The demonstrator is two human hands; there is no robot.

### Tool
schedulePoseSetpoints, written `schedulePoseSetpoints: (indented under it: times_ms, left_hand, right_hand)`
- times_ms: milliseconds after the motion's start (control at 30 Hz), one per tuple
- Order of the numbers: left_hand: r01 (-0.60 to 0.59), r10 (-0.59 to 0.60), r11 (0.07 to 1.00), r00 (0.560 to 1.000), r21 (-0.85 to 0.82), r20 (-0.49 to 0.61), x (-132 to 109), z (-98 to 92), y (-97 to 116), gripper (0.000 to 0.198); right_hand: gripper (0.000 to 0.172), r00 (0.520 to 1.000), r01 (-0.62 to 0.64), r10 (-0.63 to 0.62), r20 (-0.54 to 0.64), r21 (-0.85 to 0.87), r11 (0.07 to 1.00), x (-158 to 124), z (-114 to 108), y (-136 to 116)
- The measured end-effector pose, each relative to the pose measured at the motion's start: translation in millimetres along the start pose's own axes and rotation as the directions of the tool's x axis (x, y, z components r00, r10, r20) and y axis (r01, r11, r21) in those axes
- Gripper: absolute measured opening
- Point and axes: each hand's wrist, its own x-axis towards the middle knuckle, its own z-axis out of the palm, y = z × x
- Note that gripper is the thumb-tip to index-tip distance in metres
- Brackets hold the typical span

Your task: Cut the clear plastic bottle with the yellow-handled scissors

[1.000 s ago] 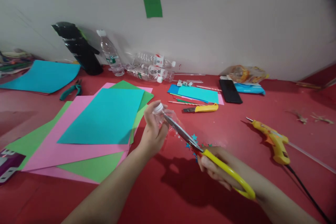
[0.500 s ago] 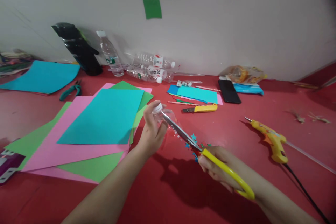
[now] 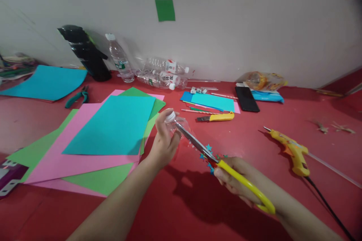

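Note:
My left hand (image 3: 166,141) is closed round a cut clear plastic bottle top (image 3: 183,123) with a white cap (image 3: 170,116). In my right hand (image 3: 236,177) are scissors (image 3: 240,180) with yellow handles, the fingers wrapped round the grips. The scissor blades (image 3: 195,141) point up and left, their tips at the bottle piece just below the cap. Whether the tips touch the plastic I cannot tell. Small paper stars (image 3: 208,147) in blue, red and green lie on the red table behind the blades, partly hidden by my right hand.
Coloured paper sheets (image 3: 113,128) spread out on the left, near pliers (image 3: 77,97). Plastic bottles (image 3: 161,79) and a black flask (image 3: 87,54) are along the wall. A yellow utility knife (image 3: 217,117), a phone (image 3: 247,98) and a corded glue gun (image 3: 291,150) lie ahead and right.
Hands, scissors and bottle piece keep almost the same position. Only a very slight shift of the whole view shows.

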Motion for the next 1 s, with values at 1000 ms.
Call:
schedulePoseSetpoints:
  times_ms: [1000]
  left_hand:
    - [0.314,-0.517,0.78,0.81,-0.541,-0.275,27,-7.3,22,0.044]
  right_hand:
    - [0.051,0.963,0.258,-0.269,-0.013,-0.246,0.934,6,-13,16]
